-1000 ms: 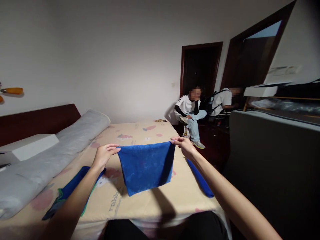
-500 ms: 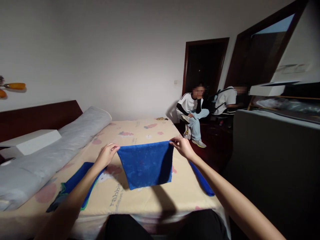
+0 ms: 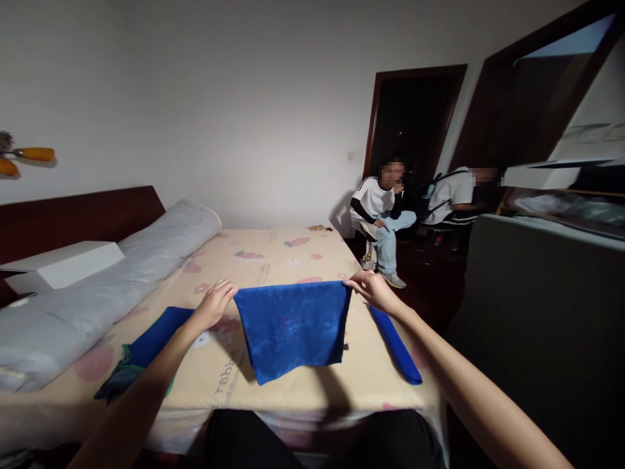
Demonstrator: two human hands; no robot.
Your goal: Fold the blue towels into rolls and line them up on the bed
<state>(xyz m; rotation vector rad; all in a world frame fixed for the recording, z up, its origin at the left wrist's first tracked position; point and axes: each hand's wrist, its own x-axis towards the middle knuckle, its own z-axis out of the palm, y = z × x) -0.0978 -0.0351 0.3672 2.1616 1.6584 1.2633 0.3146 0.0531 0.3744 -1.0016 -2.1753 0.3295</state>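
Note:
A blue cloth (image 3: 295,329) hangs spread out above the bed, its top edge stretched between my two hands. My left hand (image 3: 219,303) pinches its upper left corner, and my right hand (image 3: 371,288) pinches the upper right one. Partly behind my left forearm lies a blue cloth with green edging (image 3: 159,332) on the bed. To the right, beside my right forearm, a narrow folded or rolled blue cloth (image 3: 394,345) rests near the bed's edge.
The bed (image 3: 273,260) has a patterned cream sheet. A grey roll (image 3: 146,273) and a white box (image 3: 68,264) lie on its left. Two people sit beyond it, one in light trousers (image 3: 385,247), another in a white shirt (image 3: 452,195). A dark panel (image 3: 541,312) stands at right.
Both hands and the held cloth have shifted slightly right, and the cloth is stretched a little wider. The seated person in light trousers has raised a hand to the chin.

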